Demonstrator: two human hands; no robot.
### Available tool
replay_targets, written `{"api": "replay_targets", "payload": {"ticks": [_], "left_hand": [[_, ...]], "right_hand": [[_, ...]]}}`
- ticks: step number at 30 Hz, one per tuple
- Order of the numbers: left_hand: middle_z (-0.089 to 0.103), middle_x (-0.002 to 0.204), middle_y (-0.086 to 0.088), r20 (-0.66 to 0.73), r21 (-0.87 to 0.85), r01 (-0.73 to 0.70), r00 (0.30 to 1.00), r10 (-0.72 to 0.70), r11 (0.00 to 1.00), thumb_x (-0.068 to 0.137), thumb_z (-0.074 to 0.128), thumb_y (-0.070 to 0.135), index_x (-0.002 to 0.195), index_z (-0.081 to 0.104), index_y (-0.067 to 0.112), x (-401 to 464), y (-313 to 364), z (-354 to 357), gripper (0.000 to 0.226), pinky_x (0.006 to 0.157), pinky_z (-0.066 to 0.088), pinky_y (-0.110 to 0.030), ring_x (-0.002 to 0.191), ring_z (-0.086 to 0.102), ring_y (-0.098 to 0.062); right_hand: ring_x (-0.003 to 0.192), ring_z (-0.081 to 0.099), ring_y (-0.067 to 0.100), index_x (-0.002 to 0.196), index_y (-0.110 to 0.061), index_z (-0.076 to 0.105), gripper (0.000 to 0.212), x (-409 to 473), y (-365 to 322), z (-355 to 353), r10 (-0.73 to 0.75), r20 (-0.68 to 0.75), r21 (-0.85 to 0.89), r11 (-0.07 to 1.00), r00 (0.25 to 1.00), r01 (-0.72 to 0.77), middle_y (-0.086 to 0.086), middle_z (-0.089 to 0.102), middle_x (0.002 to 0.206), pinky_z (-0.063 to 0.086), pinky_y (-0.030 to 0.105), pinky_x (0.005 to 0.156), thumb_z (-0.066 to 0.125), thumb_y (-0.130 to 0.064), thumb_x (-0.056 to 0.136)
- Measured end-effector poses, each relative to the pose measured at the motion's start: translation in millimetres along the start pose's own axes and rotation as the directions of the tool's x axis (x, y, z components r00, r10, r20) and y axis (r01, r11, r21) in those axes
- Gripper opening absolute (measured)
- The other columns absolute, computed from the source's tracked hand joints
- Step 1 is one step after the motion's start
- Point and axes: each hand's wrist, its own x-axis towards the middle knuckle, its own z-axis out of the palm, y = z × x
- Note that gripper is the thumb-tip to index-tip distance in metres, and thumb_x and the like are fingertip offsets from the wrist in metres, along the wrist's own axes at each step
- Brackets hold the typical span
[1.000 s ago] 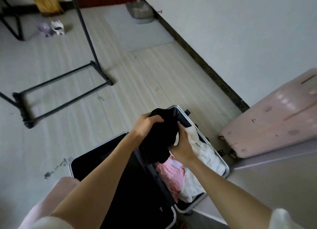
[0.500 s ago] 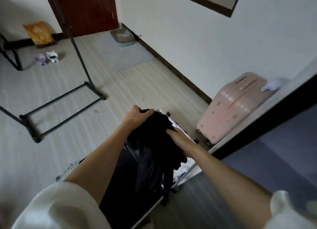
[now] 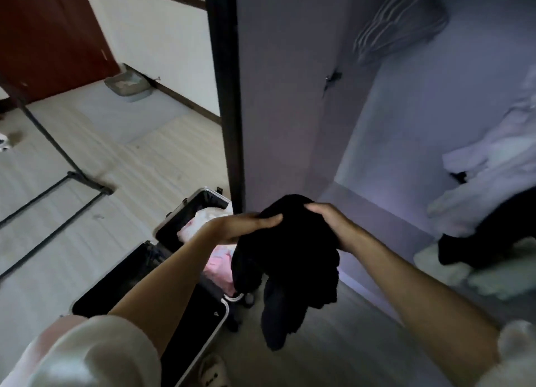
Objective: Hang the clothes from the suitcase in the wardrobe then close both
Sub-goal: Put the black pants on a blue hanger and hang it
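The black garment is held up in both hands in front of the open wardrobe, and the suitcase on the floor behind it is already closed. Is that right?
Not quite. In the head view the suitcase lies open on the floor, with pink and white clothes still inside. The rest holds: the left hand and right hand grip the black garment in front of the open wardrobe.

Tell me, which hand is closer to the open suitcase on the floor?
Left. The left hand grips the black garment right above the suitcase. The right hand grips the garment's other side, over toward the wardrobe.
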Motion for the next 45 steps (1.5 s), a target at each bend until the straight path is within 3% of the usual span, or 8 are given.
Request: {"api": "replay_targets", "payload": {"ticks": [9,15,20,25,30,34,40,45], "left_hand": [[0.059,0.125,-0.011,-0.011,-0.168,-0.311,0.949,0.314,0.935,0.095,0.046,0.037,0.127,0.050,0.008,42.3,160.8,105.6,0.043,0.088,0.046,-0.029,0.105,0.060,-0.022],[0.047,0.139,-0.017,-0.052,-0.363,-0.355,0.931,0.362,0.861,0.098,0.040,0.036,0.134,0.043,0.003,56.4,266.4,143.0,0.049,0.094,0.038,-0.036,0.127,0.045,-0.030],[0.053,0.132,-0.019,0.006,-0.416,-0.370,0.912,0.410,0.830,0.099,0.038,0.034,0.127,0.050,0.002,76.0,332.1,153.2,0.044,0.093,0.042,-0.035,0.122,0.050,-0.029],[0.062,0.118,-0.015,0.026,-0.271,-0.491,0.856,0.516,0.828,0.095,0.052,0.027,0.122,0.054,0.001,87.1,385.0,139.8,0.038,0.075,0.051,-0.028,0.100,0.063,-0.024],[0.065,0.108,-0.010,-0.076,0.248,-0.573,0.792,0.606,0.781,0.084,0.066,0.038,0.099,0.062,0.013,103.1,413.2,109.6,0.030,0.071,0.051,-0.024,0.084,0.063,-0.015],[0.057,0.122,-0.001,0.036,0.543,-0.493,0.823,0.567,0.680,0.084,0.054,0.056,0.121,0.056,0.023,111.7,411.9,96.4,0.050,0.098,0.043,-0.030,0.110,0.055,-0.018],[0.049,0.129,0.012,0.260,0.449,-0.584,0.809,0.526,0.676,0.078,0.054,0.064,0.123,0.045,0.037,119.9,401.3,120.8,0.054,0.103,0.038,-0.036,0.123,0.044,-0.010],[0.058,0.075,0.003,0.208,0.371,-0.700,0.703,0.680,0.610,0.091,0.057,0.007,0.084,0.056,0.011,150.4,400.3,146.6,0.009,0.074,0.051,-0.023,0.074,0.059,-0.010]], "right_hand": [[0.096,0.061,0.016,0.111,-0.017,0.061,0.022,-66.9,-49.0,-133.5,-0.383,-0.339,-0.006,0.914,0.859,0.406,0.001,0.065,0.104,0.046,0.028,0.088,0.052,-0.026,0.093],[0.133,0.034,0.009,0.135,-0.037,0.031,0.067,-95.7,-87.1,-185.0,-0.685,-0.271,-0.352,0.725,0.677,0.593,-0.009,0.036,0.141,0.031,0.033,0.112,0.042,0.008,0.086],[0.139,0.013,0.005,0.143,-0.039,-0.007,0.094,-89.7,-133.4,-209.5,-0.754,-0.097,-0.744,0.488,0.650,0.456,-0.008,0.009,0.151,0.016,0.022,0.113,0.061,-0.006,0.085],[0.093,0.057,0.023,0.118,0.002,0.053,0.027,-77.8,-199.4,-242.9,-0.760,-0.562,-0.646,0.650,0.326,0.400,0.014,0.060,0.105,0.042,0.026,0.077,0.039,-0.004,0.095],[0.074,0.053,0.016,0.092,-0.005,0.060,0.022,-83.2,-250.8,-263.1,-0.690,-0.661,-0.512,0.703,0.297,0.493,0.006,0.057,0.080,0.043,0.024,0.063,0.039,-0.011,0.096],[0.067,0.049,0.013,0.085,-0.008,0.053,0.017,-93.0,-280.7,-271.0,-0.683,-0.681,-0.505,0.700,0.266,0.505,0.003,0.052,0.074,0.037,0.012,0.047,0.041,-0.015,0.094],[0.057,0.044,0.011,0.065,-0.013,0.047,0.028,-82.3,-304.3,-263.1,-0.733,-0.573,-0.552,0.676,0.368,0.488,0.001,0.048,0.065,0.032,0.013,0.042,0.043,-0.016,0.093],[0.053,0.038,0.009,0.060,-0.017,0.038,0.036,-73.0,-306.2,-269.0,-0.760,-0.473,-0.555,0.650,0.446,0.519,-0.002,0.040,0.059,0.028,0.011,0.038,0.041,-0.013,0.095]]}}
